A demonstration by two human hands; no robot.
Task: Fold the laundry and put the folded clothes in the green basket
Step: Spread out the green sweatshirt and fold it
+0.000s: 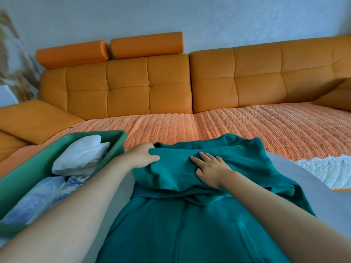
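Note:
A teal green garment [190, 215] lies stretched out in front of me on a grey sheet, its far end folded back over itself. My left hand [144, 155] grips the left edge of that folded part, fingers curled round the cloth. My right hand [209, 167] lies flat on top of the fold with its fingers straight, pressing it down. To the left stands the green basket [34, 164], holding a white folded piece [83, 155] and blue-patterned folded clothes [38, 198].
An orange sofa [148, 88] runs along the wall behind, with an orange knitted throw [228, 128] over its seat. A white lacy cloth [326, 169] lies at the right. An orange cushion [32, 118] sits at the left beyond the basket.

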